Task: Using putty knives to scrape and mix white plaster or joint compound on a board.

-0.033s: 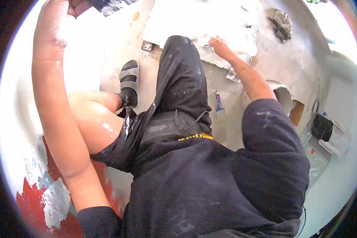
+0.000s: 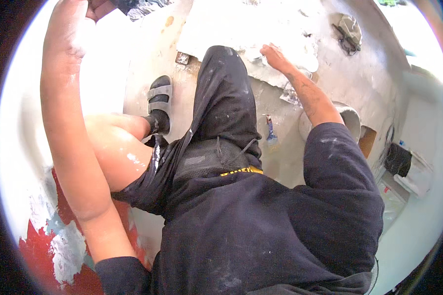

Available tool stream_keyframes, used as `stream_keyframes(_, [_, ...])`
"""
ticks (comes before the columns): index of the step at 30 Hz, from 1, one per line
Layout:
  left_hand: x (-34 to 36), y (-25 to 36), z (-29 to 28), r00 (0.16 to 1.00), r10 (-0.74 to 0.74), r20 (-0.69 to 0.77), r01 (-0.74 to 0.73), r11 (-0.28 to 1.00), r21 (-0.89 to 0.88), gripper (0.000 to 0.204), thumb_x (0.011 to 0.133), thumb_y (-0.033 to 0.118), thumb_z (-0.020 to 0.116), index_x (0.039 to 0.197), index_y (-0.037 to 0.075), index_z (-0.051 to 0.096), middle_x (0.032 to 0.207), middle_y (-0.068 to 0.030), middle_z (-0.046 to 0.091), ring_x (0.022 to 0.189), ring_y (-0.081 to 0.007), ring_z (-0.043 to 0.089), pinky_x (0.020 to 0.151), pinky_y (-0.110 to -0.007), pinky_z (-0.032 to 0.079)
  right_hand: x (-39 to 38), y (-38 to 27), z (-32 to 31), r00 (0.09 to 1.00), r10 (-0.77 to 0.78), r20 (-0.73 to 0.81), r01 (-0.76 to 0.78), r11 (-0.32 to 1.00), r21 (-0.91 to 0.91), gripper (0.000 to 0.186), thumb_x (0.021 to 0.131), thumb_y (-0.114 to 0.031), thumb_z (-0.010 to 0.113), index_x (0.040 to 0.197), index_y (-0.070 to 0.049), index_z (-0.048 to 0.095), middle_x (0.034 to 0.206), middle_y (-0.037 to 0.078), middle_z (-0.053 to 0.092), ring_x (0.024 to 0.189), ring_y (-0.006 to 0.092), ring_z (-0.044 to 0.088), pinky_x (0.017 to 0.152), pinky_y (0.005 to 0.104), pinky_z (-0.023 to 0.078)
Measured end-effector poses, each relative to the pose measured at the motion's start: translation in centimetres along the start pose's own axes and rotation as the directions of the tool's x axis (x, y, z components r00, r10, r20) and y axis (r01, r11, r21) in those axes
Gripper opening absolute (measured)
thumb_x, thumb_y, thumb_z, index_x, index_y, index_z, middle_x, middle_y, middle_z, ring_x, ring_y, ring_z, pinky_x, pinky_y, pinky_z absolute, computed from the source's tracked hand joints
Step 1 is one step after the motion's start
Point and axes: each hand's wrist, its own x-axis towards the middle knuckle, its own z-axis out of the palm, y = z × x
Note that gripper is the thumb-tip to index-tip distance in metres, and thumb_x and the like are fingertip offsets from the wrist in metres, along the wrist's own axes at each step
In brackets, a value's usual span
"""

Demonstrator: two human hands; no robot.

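Observation:
My left hand (image 2: 73, 14) is raised at the far left against a bright white surface, its wrist smeared with white. The top edge cuts off most of its fingers, so I cannot tell what they hold. On the right, my right hand (image 2: 275, 54) hovers over or rests on a white-smeared sheet (image 2: 241, 29) on the floor, just beyond my bent knee. Its fingers are curled together; glare hides anything in them. Between my right forearm and thigh, a blue-handled tool (image 2: 271, 129), a brush or scraper, lies on the floor.
A pale bucket (image 2: 352, 116) lies or stands beside my right forearm. Farther off is a beige, cap-like thing with dark straps (image 2: 349, 32). A small block (image 2: 182, 58) sits by the sheet's edge. Patchy red and white surface (image 2: 39, 248) shows at lower left.
My right forearm has shifted and turned very slightly, and its hand stays by the white sheet. My left arm has hardly moved.

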Motion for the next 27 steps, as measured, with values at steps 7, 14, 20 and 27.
stream_keyframes(7, [-0.2, -0.1, -0.6, 1.000, 0.017, 0.026, -0.019, 0.996, 0.086, 0.028, 0.078, 0.007, 0.055, 0.102, -0.008, 0.055, 0.086, -0.0104, 0.066, 0.070, -0.0148, 0.065, 0.073, -0.025, 0.054, 1.5, 0.6, 3.0, 0.989, 0.015, -0.145, -0.027, 0.996, -0.085, 0.021, 0.086, -0.011, 0.041, 0.091, -0.004, 0.060, 0.100, 0.013, 0.059, 0.101, 0.0369, 0.054, 0.085, 0.0527, 0.042])
stream_keyframes(14, [0.1, 0.5, -0.1, 0.999, 0.007, 0.045, -0.011, 0.996, 0.092, 0.026, 0.079, 0.009, 0.056, 0.100, -0.007, 0.056, 0.084, -0.0104, 0.066, 0.068, -0.0147, 0.064, 0.072, -0.026, 0.054, 1.8, 3.3, 1.0, 0.997, -0.057, -0.055, 0.060, 0.998, 0.038, 0.015, 0.083, -0.009, 0.043, 0.086, -0.001, 0.056, 0.097, 0.015, 0.059, 0.099, 0.0376, 0.055, 0.091, 0.0522, 0.041])
stream_keyframes(20, [-0.1, 0.0, -0.6, 0.993, -0.033, 0.115, 0.031, 0.999, 0.022, 0.026, 0.080, 0.010, 0.056, 0.099, -0.007, 0.056, 0.084, -0.0103, 0.066, 0.069, -0.0154, 0.064, 0.072, -0.027, 0.053, 1.9, 0.7, 2.8, 0.976, 0.017, -0.218, -0.002, 0.998, 0.071, 0.014, 0.081, -0.003, 0.042, 0.084, -0.002, 0.056, 0.099, 0.015, 0.058, 0.096, 0.0377, 0.056, 0.091, 0.0529, 0.040])
stream_keyframes(27, [0.4, 0.3, -0.8, 0.996, -0.040, 0.084, 0.040, 0.999, -0.001, 0.025, 0.079, 0.010, 0.057, 0.098, -0.006, 0.057, 0.084, -0.0104, 0.066, 0.070, -0.0154, 0.064, 0.073, -0.027, 0.053, 2.1, 3.5, 0.9, 0.996, -0.080, -0.045, 0.081, 0.997, 0.009, 0.013, 0.081, -0.007, 0.045, 0.075, -0.001, 0.055, 0.079, 0.016, 0.056, 0.087, 0.0345, 0.057, 0.090, 0.0458, 0.042])
